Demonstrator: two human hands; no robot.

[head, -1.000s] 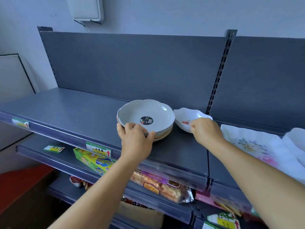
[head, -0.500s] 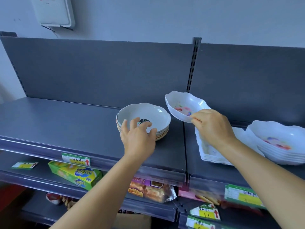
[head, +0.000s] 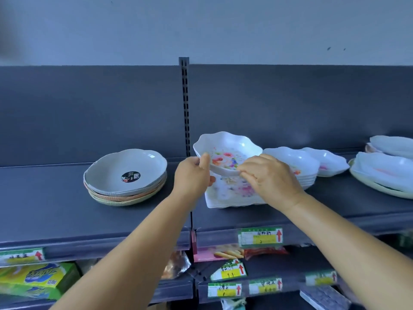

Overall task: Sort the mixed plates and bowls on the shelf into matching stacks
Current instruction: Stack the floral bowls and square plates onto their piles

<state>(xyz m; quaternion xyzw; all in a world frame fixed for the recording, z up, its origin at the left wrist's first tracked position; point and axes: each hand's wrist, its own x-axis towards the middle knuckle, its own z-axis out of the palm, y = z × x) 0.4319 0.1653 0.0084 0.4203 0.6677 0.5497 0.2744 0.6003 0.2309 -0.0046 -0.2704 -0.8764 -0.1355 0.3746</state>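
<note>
Two hands on one floral bowl point(head: 228, 154), held tilted above the shelf point(head: 55, 211). Left hand point(head: 192, 175) gripping the rim at 9 o'clock, thumb over the edge; right hand point(head: 271, 177) pinching the rim at 4 o'clock. Directly beneath, at 6 o'clock: floral square plates point(head: 230, 195), stacked. At 3 o'clock: stack of matching floral bowls point(head: 297, 163), single bowl point(head: 328, 161) just beyond. At 9 o'clock, well apart: round scalloped plates point(head: 126, 175), stacked, dark sticker on top. Far at 3 o'clock: more white dishes point(head: 386, 168) on a pale green platter point(head: 377, 186).
</note>
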